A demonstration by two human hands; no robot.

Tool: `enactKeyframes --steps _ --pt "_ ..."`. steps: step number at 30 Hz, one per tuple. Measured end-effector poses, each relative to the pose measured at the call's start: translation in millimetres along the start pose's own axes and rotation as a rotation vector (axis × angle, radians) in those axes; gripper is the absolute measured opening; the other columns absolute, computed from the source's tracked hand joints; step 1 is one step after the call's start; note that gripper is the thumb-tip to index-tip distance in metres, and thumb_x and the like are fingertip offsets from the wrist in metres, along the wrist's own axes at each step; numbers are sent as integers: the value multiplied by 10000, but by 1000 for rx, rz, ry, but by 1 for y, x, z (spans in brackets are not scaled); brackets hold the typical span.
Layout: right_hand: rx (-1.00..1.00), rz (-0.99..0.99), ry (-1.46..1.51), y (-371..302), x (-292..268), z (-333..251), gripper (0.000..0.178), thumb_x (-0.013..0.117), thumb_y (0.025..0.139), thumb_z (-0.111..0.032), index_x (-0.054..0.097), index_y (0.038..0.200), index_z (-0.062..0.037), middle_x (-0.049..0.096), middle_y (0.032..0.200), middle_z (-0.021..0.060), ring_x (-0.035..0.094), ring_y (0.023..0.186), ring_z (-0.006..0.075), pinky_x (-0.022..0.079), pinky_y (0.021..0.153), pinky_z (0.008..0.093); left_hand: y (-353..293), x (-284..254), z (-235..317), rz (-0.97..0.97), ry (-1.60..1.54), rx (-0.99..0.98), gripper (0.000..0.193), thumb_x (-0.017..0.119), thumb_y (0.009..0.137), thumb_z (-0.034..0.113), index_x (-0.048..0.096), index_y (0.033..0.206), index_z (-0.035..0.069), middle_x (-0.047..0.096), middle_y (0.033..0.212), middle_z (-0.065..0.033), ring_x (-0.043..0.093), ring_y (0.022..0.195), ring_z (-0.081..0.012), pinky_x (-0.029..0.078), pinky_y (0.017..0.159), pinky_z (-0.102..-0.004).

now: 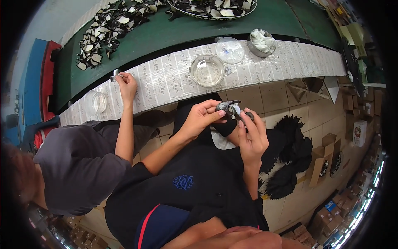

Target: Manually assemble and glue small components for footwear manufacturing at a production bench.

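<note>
In front of my chest, my left hand (206, 117) pinches a small glossy black curved piece (224, 106) with a pale inner side; it resembles a shoe heel. My right hand (252, 139) is close against its right side, fingers bent round a small dark rounded part (249, 115). Whether that part belongs to the same piece I cannot tell. Just beyond my hands, on the paper-covered ledge (166, 81), stands a clear round dish (207, 71) of clear liquid. Beside it are a translucent round lid (229, 50) and a tin of white cloth (263, 42).
A co-worker's hand (128, 86) on the left holds a small shiny piece (115, 76) near another clear tub (95, 102). Black-and-pale pieces (99, 35) lie heaped on the green belt (166, 41), beside a full round tray (215, 17). Black fringed material (290, 153) and cardboard boxes (323, 162) are at right.
</note>
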State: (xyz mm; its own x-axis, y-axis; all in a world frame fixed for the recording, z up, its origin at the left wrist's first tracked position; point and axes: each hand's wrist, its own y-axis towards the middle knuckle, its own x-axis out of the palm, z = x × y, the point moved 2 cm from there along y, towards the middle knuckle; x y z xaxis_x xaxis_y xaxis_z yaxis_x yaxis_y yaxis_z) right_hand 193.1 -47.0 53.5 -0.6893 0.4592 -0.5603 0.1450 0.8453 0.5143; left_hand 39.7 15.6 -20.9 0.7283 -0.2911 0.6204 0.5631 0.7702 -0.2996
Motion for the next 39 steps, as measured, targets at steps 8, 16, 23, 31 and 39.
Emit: enactKeyframes --steps 8,16,23,31,39 --pt "66 -14 37 -2 5 -2 258 674 800 70 683 1052 19 641 1095 167 653 922 246 547 756 312 -1 0 2 14 0 13 236 604 919 66 569 1139 -13 660 1043 -77 633 945 -128 563 853 -316" --pt "-10 0 -48 -3 10 2 263 684 807 59 679 1067 17 611 1125 167 645 765 202 524 671 298 -1 -1 4 -2 15 21 232 602 921 41 570 1144 -15 658 1067 -70 627 964 -109 552 838 -273" --pt "60 12 -172 -3 11 1 252 655 830 54 666 1081 23 623 1096 179 648 947 282 545 765 337 -1 -1 3 -22 41 49 244 610 917 41 565 1149 -22 662 1062 -73 628 953 -111 540 830 -265" --pt "140 20 -270 -3 0 6 252 630 850 53 653 1099 31 612 1124 168 650 967 267 551 780 331 0 -2 5 18 -7 -42 241 597 932 79 568 1154 -11 659 1052 -62 633 946 -110 567 824 -287" --pt "448 206 279 1 -26 -3 241 613 858 57 628 1098 48 587 1169 140 620 987 175 562 767 276 0 -3 10 -9 -140 -129 230 576 946 104 575 1151 0 654 1049 -61 644 941 -126 583 835 -321"
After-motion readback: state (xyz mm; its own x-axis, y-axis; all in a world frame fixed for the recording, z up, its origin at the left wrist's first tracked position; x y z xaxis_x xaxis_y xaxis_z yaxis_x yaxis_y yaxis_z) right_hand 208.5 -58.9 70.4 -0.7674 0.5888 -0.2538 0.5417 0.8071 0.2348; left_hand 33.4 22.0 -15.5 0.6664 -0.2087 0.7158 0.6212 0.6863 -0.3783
